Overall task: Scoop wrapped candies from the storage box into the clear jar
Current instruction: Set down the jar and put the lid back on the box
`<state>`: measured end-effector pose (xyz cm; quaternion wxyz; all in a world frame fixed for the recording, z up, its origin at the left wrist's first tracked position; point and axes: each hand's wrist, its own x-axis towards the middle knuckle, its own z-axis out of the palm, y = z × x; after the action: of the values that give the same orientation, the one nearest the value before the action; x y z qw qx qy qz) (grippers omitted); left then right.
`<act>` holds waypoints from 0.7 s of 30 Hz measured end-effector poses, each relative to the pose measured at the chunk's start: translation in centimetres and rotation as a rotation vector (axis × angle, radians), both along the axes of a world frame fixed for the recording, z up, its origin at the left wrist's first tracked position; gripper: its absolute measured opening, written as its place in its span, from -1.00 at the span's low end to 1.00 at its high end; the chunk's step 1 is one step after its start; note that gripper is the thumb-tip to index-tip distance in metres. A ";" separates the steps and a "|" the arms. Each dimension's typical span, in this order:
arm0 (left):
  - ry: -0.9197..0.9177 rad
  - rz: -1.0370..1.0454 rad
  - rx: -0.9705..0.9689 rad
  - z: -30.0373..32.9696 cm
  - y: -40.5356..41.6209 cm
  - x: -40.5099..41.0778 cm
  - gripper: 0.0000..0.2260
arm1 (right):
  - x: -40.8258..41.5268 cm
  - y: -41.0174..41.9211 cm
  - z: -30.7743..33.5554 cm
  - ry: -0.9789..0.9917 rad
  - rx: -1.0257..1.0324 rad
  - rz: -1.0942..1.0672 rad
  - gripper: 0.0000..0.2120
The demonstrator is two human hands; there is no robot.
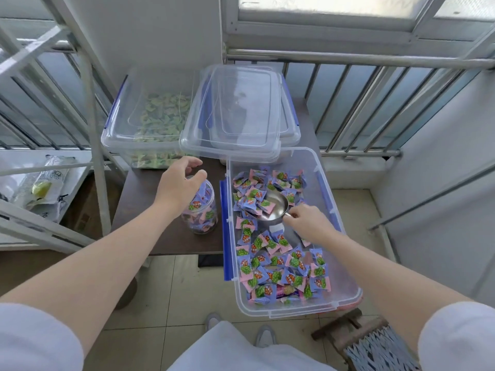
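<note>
A clear storage box with blue clips holds several purple, pink and green wrapped candies. Inside it lies a metal scoop, tilted, with a few candies at its mouth. My right hand pinches the scoop's handle. Left of the box, on the dark table, stands a clear jar partly filled with the same candies. My left hand grips the jar's top from above and hides its opening.
A second clear box of green candies stands at the back left. Loose clear lids are stacked behind the storage box. A metal rack stands at the left, a railing behind, and a wooden stool at lower right.
</note>
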<state>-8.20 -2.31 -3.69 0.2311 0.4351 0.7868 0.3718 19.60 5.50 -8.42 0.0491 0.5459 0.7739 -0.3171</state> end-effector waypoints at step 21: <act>-0.051 0.050 0.047 -0.4 0.9 -1.6 -0.78 | -10.8 8.6 7.2 1.119 -0.793 -1.037 -0.64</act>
<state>-9.83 -1.45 -4.05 0.2316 0.4110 0.7822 0.4070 8.79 14.10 -1.24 -0.3037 0.5364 0.1689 -0.7691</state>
